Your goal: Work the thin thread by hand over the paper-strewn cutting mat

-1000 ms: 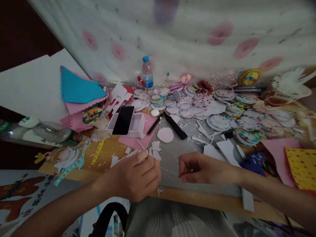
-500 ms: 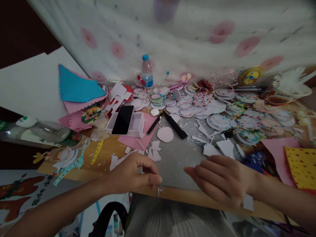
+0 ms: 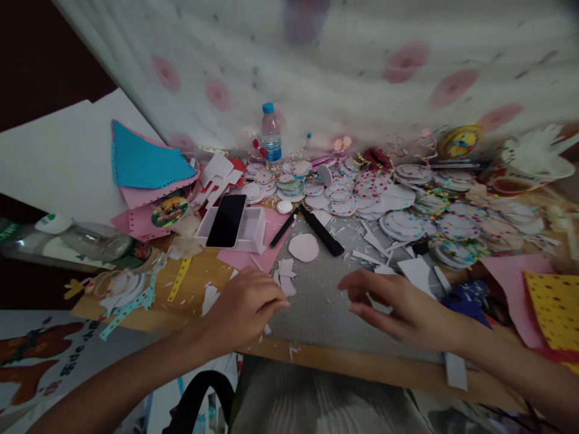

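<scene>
My left hand (image 3: 254, 310) is over the near part of the grey cutting mat (image 3: 312, 316), its fingers bent and pressed together. What they pinch, if anything, is hidden. Torn white paper scraps (image 3: 286, 277) lie just beyond its fingertips. Above the mat's right half is my right hand (image 3: 400, 307), thumb and fingers apart, with nothing visible between them. A round white paper disc (image 3: 303, 248) rests farther back on the mat, beside a black cutter-like tool (image 3: 322, 231) and a dark pen (image 3: 284, 228).
A phone (image 3: 227, 220) leans on a white box (image 3: 253, 230). Decorated paper discs (image 3: 402, 225) pile along the back near a water bottle (image 3: 271, 135). At right are a blue tool (image 3: 470, 298) and yellow dotted felt (image 3: 554, 304). Plastic bottles (image 3: 99, 244) lie at left.
My left hand has moved slightly back and left, its fingers closing together. My right hand has shifted a little, and its fingers have spread from a closed shape.
</scene>
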Demonstrator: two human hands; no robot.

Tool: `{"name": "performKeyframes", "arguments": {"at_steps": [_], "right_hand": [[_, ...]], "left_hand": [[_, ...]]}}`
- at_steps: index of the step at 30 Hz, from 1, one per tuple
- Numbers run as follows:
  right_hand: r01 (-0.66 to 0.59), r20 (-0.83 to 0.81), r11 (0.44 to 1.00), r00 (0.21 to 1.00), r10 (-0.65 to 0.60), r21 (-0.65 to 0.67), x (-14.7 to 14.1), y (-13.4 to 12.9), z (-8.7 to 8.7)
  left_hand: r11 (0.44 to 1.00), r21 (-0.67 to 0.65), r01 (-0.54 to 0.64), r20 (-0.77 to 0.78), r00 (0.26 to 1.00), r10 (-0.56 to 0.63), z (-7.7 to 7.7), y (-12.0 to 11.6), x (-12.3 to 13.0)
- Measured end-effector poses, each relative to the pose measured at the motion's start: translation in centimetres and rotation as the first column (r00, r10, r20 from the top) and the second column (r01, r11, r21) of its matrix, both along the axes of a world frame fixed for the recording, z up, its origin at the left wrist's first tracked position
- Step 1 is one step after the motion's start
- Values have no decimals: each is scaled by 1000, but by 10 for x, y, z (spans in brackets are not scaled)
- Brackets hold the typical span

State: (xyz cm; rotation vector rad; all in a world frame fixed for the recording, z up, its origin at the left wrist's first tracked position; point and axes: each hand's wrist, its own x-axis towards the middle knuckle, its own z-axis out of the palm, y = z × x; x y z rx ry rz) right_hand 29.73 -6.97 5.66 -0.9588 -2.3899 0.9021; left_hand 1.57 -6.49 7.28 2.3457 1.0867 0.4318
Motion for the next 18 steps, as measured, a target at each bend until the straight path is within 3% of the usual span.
{"name": "performKeyframes", "arguments": {"at_steps": [1,3,5,6,8,11,15,17,18], "right_hand": [[11,-31,971,999,-19,-241,-2,0,-1],[-29,-103,797,994,-41,-603,-8,2,-5],[-87,-159,604,985,-68,-793,-15,5,-12],[-108,-177,537,981,-79,-836,-17,6,-15],[-135,-201,491,976,-85,-861,-20,7,-22],[-136,-203,546,977,-63,-827,-22,7,-29],[1,-80,688,993,-87,-726,-22,2,-29],[72,-19,788,994,-105,-612,-22,-2,-27],[96,3,850,994,-110,-519,-21,-4,-26]], "left_hand": [[962,259,82,-75,995,-65,4,1,-1],[755,599,267,-236,960,-152,9,0,-2],[570,731,377,-348,923,-164,12,-3,-1],[517,752,408,-381,910,-162,12,-5,-1],[475,759,446,-420,892,-166,13,-8,-1],[465,750,470,-443,879,-174,13,-10,-1],[488,741,461,-429,884,-184,7,-11,-1],[544,731,412,-362,910,-201,0,-11,0],[606,704,371,-307,928,-211,-4,-11,1]]}}
